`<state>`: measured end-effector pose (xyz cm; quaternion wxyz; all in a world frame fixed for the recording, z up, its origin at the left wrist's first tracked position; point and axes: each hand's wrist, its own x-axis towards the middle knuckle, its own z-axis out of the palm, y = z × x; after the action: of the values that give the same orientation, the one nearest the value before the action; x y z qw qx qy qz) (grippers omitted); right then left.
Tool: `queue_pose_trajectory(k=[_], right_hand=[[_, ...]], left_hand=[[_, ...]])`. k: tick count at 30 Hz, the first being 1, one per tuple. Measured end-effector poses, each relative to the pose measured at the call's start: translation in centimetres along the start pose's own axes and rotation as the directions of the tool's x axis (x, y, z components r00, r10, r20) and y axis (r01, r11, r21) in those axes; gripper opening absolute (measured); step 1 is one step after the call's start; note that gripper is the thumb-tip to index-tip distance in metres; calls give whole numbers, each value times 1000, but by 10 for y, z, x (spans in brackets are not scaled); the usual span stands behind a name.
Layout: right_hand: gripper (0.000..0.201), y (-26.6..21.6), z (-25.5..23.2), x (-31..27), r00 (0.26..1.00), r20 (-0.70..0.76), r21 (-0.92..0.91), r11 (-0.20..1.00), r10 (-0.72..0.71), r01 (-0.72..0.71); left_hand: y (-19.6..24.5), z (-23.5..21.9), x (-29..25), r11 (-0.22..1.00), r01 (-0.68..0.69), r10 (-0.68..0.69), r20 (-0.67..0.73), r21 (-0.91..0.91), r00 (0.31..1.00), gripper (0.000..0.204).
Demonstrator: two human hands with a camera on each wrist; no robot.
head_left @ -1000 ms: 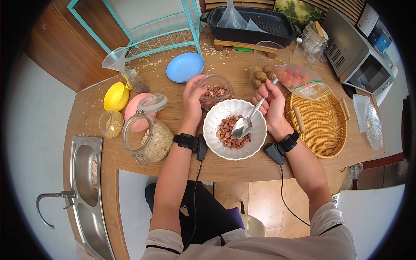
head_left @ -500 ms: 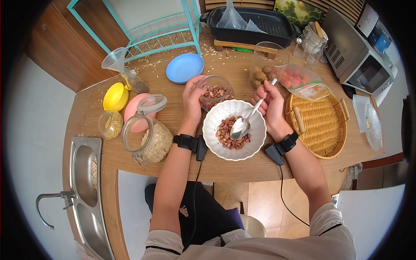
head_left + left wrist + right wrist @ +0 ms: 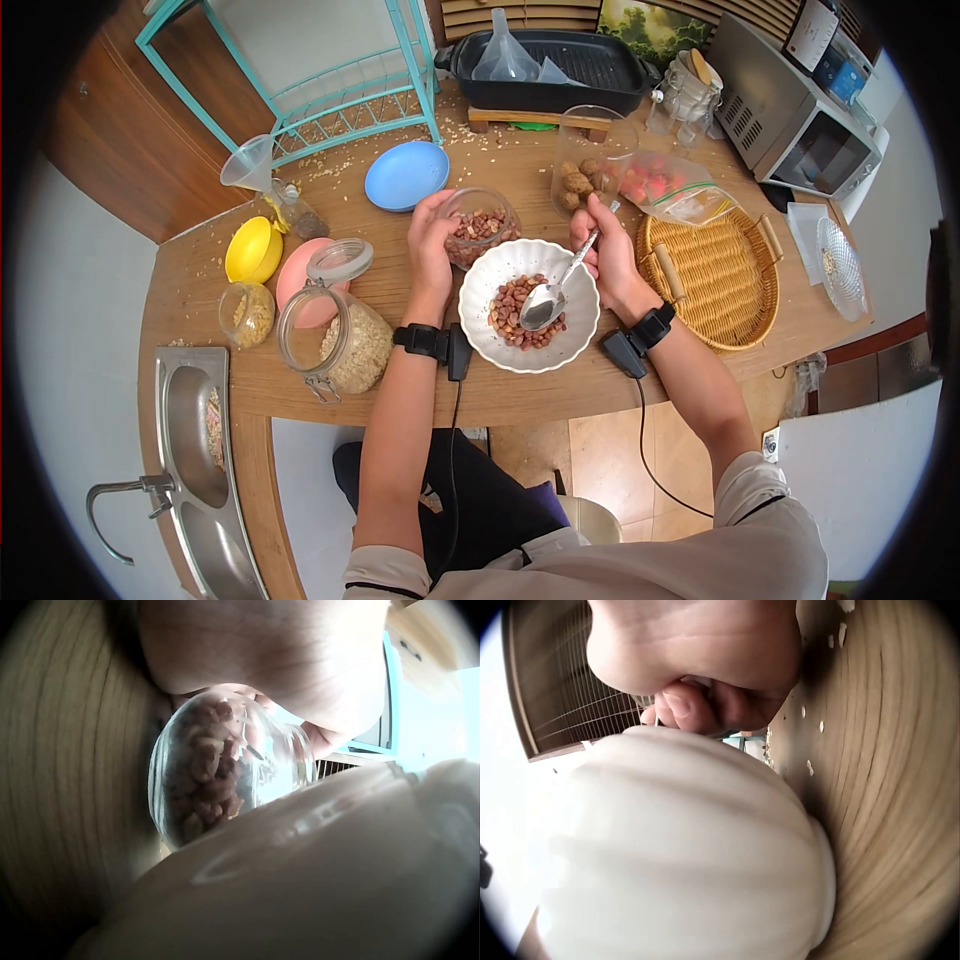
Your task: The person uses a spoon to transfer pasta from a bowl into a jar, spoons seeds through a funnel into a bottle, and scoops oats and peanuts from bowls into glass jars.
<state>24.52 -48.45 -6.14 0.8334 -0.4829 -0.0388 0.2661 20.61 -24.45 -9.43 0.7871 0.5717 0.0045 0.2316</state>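
My left hand (image 3: 430, 245) holds the side of a small glass jar (image 3: 462, 256) of reddish-brown peanuts, which stands just behind the bowl. The left wrist view shows the peanuts (image 3: 206, 772) through the jar's clear wall, with fingers curved round its far side. A white fluted bowl (image 3: 478, 335) with more peanuts (image 3: 510, 325) in its bottom stands before me. In my right hand (image 3: 614, 255) is the handle of a metal spoon (image 3: 543, 307), pinched at the bowl's right rim. The spoon's head lies over the peanuts. From the right wrist, the bowl's ribbed outside (image 3: 690, 840) hides the spoon's head.
A lidded jar of oats (image 3: 360, 350), a pink plate (image 3: 300, 275), a yellow bowl (image 3: 253, 250) and a blue plate (image 3: 407, 175) are on the left. To the right are a wicker tray (image 3: 715, 280), a clear container of walnuts (image 3: 580, 185) and a microwave (image 3: 800, 125). Oat flakes are scattered behind.
The head view has shifted, so the table things appear farther left. Both hands keep their holds on the jar and the spoon. The spoon's head has moved only slightly over the peanuts.
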Motion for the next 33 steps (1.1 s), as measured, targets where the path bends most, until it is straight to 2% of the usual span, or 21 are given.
queue_pose_trajectory(k=[2, 8, 33], right_hand=[[52, 1, -4, 3, 998, 49, -16, 999, -29, 30], [52, 6, 1, 6, 996, 29, -66, 994, -88, 90], [47, 9, 0, 5, 996, 91, 93, 995, 17, -25]], left_hand=[[0, 0, -1, 1000, 4, -4, 2, 0, 1000, 42], [2, 2, -2, 1000, 9, -9, -1, 24, 1000, 42], [-1, -1, 0, 1000, -4, 4, 11, 21, 1000, 43]])
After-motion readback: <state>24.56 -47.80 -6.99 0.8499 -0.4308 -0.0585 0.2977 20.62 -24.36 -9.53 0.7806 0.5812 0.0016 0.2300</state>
